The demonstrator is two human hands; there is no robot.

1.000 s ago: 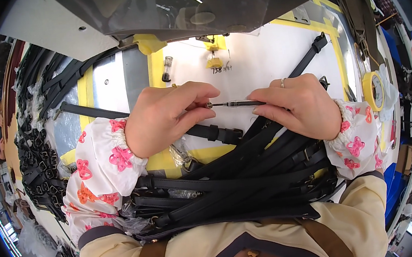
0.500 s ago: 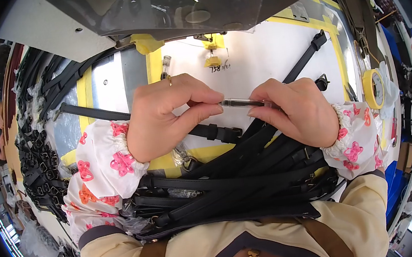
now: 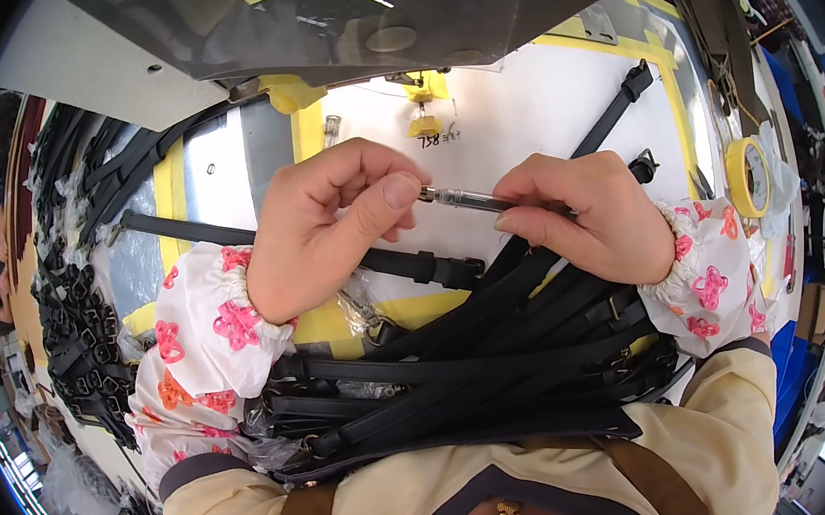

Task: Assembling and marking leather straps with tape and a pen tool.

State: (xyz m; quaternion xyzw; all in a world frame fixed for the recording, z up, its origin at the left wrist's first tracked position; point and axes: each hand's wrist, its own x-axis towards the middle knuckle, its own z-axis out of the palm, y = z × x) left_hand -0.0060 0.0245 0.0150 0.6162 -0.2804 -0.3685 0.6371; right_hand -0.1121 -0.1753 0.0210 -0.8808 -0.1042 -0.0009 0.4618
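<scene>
Over the work surface I hold a slim pen (image 3: 464, 199) with a clear barrel, a dark core and a metallic tip. My right hand (image 3: 589, 214) pinches its rear part between thumb and fingers. At the tip end, my left hand (image 3: 323, 217) has its thumb and curled fingers closed; part of the grip there is hidden by the thumb. Below both hands lies a pile of black straps (image 3: 484, 363) with metal buckles. A clear pen cap (image 3: 332, 128) is on the surface beyond my left hand.
A dark machine head (image 3: 387, 19) overhangs the far side, with a yellow-taped part (image 3: 426, 123) beneath it. More buckled black straps (image 3: 90, 342) are heaped at the left. A yellow tape roll (image 3: 748, 178) is at the right, and a single strap (image 3: 613, 111) slants nearby.
My left hand has shifted slightly left and turned, its thumb now uppermost. More of the pen's front, including the metallic tip, shows. My right hand keeps its pinch with little movement.
</scene>
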